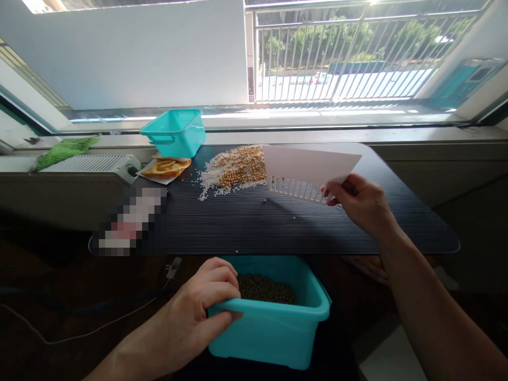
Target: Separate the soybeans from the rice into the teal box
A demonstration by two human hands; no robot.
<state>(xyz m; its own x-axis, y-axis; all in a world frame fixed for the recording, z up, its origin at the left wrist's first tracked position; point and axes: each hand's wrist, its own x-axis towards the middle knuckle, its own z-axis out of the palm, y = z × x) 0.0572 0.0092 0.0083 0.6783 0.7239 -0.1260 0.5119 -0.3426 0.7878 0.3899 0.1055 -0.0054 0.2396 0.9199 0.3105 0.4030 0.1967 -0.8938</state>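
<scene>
Below the desk's (222,227) near edge, the left hand (210,296) grips a turquoise bin (262,333) by its rim. Above the desk, the right hand (359,201) pinches a slotted white sheet (305,165). A grain-and-bean pile (242,172) lies toward the desk's far edge, with room in front.

Dark lined tabletop (222,227), white grains (207,179) and golden beans (244,172) heaped together, lone bean (264,201) in front
</scene>
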